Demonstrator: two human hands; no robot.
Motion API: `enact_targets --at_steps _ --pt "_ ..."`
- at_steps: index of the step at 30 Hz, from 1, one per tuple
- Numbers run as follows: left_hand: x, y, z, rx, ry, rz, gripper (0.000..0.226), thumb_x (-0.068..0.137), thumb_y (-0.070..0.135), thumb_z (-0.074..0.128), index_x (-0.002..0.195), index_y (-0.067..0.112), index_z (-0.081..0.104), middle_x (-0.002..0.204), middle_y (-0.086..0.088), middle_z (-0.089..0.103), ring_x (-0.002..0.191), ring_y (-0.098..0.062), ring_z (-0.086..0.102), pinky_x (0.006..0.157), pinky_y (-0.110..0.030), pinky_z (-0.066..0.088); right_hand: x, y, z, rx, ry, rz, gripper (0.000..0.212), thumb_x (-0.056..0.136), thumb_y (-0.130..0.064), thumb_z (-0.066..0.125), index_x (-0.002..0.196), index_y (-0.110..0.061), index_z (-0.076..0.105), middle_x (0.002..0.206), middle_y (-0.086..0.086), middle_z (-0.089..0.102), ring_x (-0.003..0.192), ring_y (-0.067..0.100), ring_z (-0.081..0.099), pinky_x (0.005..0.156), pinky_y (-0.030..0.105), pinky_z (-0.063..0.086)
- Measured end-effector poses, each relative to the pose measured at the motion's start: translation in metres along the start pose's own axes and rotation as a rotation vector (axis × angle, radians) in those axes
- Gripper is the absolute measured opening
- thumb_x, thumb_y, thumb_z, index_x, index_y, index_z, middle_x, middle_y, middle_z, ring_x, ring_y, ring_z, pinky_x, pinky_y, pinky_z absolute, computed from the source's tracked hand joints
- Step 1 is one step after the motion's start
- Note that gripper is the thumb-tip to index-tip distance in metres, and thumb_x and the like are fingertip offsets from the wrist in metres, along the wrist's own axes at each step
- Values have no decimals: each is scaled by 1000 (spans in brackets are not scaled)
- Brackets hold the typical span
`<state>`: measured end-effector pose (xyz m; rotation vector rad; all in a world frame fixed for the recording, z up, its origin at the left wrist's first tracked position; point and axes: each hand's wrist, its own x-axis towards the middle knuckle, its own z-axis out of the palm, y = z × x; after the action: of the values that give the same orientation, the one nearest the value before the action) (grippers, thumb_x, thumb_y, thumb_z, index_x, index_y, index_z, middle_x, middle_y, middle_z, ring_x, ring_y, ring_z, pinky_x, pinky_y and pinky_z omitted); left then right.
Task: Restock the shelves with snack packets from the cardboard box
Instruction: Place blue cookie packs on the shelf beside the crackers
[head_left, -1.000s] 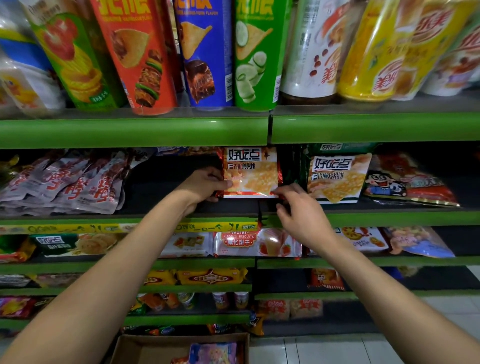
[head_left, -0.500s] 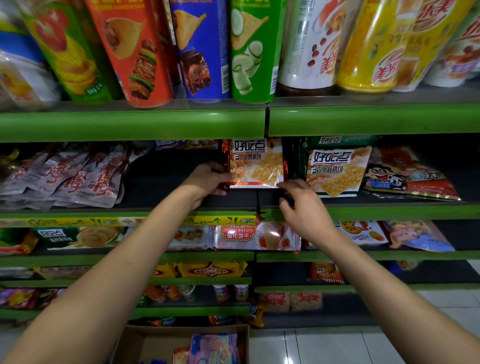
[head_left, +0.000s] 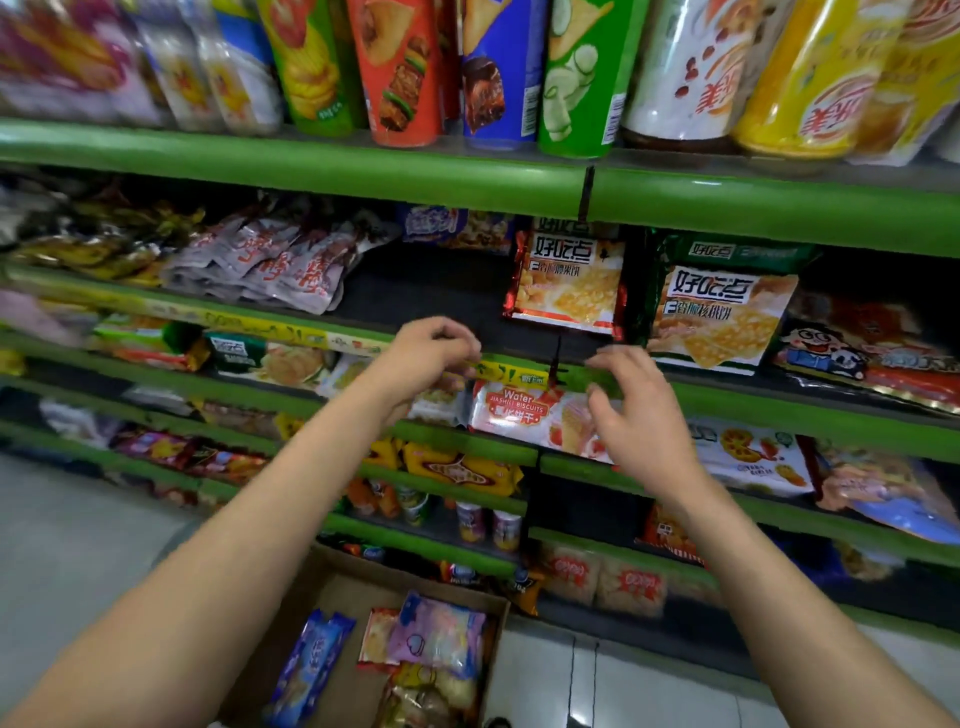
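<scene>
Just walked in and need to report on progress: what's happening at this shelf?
A person is restocking snacks. A red-edged biscuit packet stands on the green shelf, beside a green-edged one. Both hands, left hand and right hand, hover empty in front of the shelf. More packets lie in the cardboard box on the floor.

Dim, even indoor light; left side smears with motion blur, edges bow, deep shelf recesses fall into shadow.

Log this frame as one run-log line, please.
phase: between placements | left hand: empty | right hand: empty | red biscuit packet: standing on shelf | cardboard box: packets remain
</scene>
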<state>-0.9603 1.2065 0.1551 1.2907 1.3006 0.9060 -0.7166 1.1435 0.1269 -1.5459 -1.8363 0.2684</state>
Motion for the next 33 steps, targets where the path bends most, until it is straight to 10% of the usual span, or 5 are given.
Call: enact_targets --at_steps 23,30,33 --pt "-191 -390 -106 -231 254 -767 26 94 -4 57 70 9 57 55 -3 57 45 -9 48 46 -19 37 -203 1 309 155 -804 564 14 98 -21 56 106 -16 66 94 0 68 72 9 57 58 24 40" --pt "-175 -563 -152 -204 203 -995 27 94 8 63 69 11 55 35 7 50 30 -1 44 36 -14 33 -272 23 449 13 -978 807 9 93 -17 60 97 -21 68 105 12 71 98 33 66 90 49 53" --pt "-155 -634 -154 -176 163 -1064 23 95 17 63 73 10 60 56 -4 57 50 -14 52 49 -21 42 -297 44 498 36 -973 925 14 91 -16 62 91 -25 73 97 2 73 94 28 67 83 46 55"
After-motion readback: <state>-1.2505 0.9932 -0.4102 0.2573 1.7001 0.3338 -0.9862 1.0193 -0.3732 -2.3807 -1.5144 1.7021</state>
